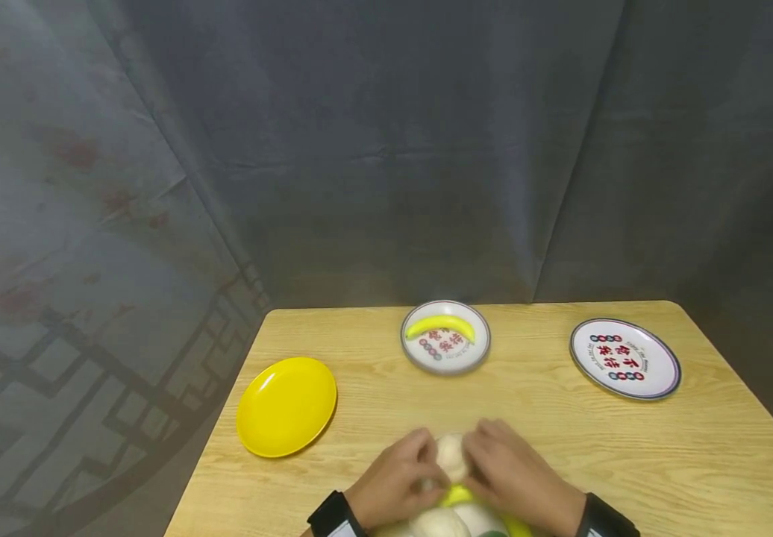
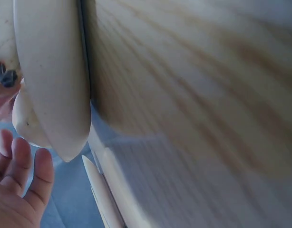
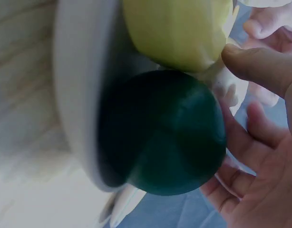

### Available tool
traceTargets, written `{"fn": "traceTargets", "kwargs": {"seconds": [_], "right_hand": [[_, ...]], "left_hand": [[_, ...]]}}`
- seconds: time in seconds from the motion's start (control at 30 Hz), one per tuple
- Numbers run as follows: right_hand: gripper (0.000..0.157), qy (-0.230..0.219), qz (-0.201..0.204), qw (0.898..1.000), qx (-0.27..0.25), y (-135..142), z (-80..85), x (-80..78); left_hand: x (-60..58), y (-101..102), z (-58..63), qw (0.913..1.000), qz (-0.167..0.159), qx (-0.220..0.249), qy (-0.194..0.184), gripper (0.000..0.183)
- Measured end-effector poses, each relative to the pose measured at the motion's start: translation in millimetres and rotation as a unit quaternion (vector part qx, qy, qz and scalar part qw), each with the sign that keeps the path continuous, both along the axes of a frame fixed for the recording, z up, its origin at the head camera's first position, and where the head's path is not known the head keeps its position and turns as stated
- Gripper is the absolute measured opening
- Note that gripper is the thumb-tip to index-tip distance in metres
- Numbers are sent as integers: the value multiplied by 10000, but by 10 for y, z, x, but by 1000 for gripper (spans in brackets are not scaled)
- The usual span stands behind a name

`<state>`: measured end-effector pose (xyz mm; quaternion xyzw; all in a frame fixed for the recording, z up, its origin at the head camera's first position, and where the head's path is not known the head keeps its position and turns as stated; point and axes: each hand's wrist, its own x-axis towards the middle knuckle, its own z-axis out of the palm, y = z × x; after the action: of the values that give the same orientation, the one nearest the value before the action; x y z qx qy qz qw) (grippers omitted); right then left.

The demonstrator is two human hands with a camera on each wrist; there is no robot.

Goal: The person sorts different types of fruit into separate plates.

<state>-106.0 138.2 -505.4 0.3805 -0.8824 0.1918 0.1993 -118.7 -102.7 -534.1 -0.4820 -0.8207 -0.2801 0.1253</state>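
Note:
In the head view both hands meet near the front of the table over a heap of pale round things, a yellow piece and a bit of green. A pale ball-shaped thing point(image 1: 451, 456) sits between them. The left hand point(image 1: 400, 477) grips its left side with bent fingers; the right hand point(image 1: 514, 473), blurred, grips the other side. Outer fingers point(image 2: 41, 173) of the left hand hang loosely curled in the left wrist view, beside a pale tapered piece point(image 2: 53, 80). In the right wrist view, the right thumb point(image 3: 250, 66) overlaps a yellow piece point(image 3: 179, 33), above a dark green round thing point(image 3: 165, 133).
A white dish rim point(image 3: 77, 95) runs under the heap. Farther back on the wooden table point(image 1: 373, 403) are a yellow plate point(image 1: 286, 406) at left, a white plate point(image 1: 443, 362) with a banana point(image 1: 440, 324), and another printed white plate point(image 1: 651, 358) at right. Grey curtains point(image 1: 386, 149) hang behind.

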Motion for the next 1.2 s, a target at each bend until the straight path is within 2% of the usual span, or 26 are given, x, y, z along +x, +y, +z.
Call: {"fn": "traceTargets", "kwargs": {"seconds": [0.13,0.27,0.4,0.6,0.73,0.83,0.97,1.2], "right_hand": [[29,67,217,9995,222,45,-1,6],[26,-308,235,9978,545,80,14,40],[30,-539,158,9962,669,100,-4,70],[33,-363,221,9975,567,120,-60,83],[30,-228,242,9985,434,113,-53,87],[29,-195,189,9992,309,98,-12,98],[26,-283,-27,9993,227,91,84,123],[25,-441,-299,9985,158,103,259,113]], "left_hand": [[18,-10,3,9999,-32,-102,119,6],[23,-22,-5,9998,-105,-36,135,9],[29,-23,-20,9999,-102,-113,14,12],[35,-15,4,9994,-93,-33,-320,13],[37,13,44,9996,-147,180,-189,16],[40,45,73,9995,-139,272,74,21],[56,79,104,9995,-13,225,212,26],[85,119,164,9996,231,125,131,35]]}}
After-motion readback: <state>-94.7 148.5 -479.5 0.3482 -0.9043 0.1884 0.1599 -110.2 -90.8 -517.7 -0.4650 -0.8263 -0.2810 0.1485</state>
